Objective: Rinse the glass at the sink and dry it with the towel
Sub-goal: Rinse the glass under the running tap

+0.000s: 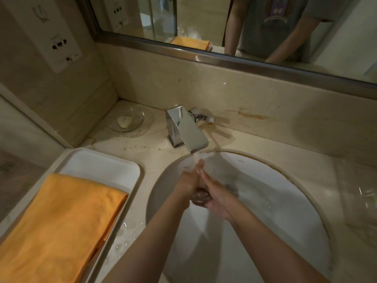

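Over the white sink basin (285, 211), a clear glass (201, 196) is held between both my hands, under the water running from the chrome faucet (187, 129). My left hand (188, 180) wraps its left side and my right hand (216, 193) presses its right side. Fingers hide most of the glass; only its base shows. An orange towel (61, 225) lies folded in a white tray (106, 166) left of the basin.
A glass soap dish (126, 119) with a soap piece sits in the back left corner. Water drops lie on the marble counter (126, 237) between tray and basin. Another clear glass object (365, 199) stands at the right edge. A mirror spans the back wall.
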`<state>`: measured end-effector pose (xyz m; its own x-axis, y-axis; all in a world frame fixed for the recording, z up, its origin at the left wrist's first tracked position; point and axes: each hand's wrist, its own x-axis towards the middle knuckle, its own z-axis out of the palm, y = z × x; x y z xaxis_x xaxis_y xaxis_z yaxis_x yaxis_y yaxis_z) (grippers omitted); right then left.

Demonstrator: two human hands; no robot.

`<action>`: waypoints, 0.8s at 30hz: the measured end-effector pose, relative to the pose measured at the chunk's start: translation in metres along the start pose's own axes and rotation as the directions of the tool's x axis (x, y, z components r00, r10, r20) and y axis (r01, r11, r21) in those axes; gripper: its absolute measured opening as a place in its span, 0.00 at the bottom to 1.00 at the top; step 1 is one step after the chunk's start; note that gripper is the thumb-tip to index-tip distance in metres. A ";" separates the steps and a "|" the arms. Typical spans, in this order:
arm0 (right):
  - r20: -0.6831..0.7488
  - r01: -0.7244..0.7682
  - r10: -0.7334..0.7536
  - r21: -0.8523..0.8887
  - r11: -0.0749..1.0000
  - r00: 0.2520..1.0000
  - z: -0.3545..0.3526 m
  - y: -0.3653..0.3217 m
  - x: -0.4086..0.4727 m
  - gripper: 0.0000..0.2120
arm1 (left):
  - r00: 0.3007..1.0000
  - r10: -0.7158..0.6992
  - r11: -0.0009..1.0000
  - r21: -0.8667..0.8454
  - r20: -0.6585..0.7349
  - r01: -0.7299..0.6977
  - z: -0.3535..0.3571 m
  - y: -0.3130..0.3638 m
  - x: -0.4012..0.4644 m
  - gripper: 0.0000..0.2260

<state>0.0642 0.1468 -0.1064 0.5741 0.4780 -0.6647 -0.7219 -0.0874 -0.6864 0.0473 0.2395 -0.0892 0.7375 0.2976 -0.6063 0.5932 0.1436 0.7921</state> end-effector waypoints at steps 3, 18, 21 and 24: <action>0.090 0.024 -0.017 -0.076 0.997 0.996 -0.004 0.000 -0.003 0.21 | 0.997 -0.073 0.990 -0.119 0.035 0.077 -0.008 0.011 0.010 0.18; -0.093 -0.028 -0.022 -0.500 0.866 0.995 -0.012 -0.014 0.008 0.24 | 0.992 -0.051 0.982 -0.187 -0.118 0.029 0.014 -0.005 0.008 0.20; -0.114 -0.025 -0.051 -0.579 0.815 0.992 -0.010 -0.012 0.008 0.29 | 0.995 -0.084 0.996 -0.012 -0.056 0.084 0.006 0.000 0.012 0.23; -0.078 0.051 -0.153 -0.718 0.695 0.985 -0.005 -0.011 0.003 0.39 | 0.969 -0.244 0.966 -0.082 0.042 0.247 -0.005 0.009 0.017 0.11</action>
<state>0.0759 0.1451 -0.1020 0.7061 0.4165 -0.5727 -0.1947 -0.6634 -0.7225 0.0639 0.2505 -0.0918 0.5831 0.2141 -0.7837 0.7285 0.2891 0.6211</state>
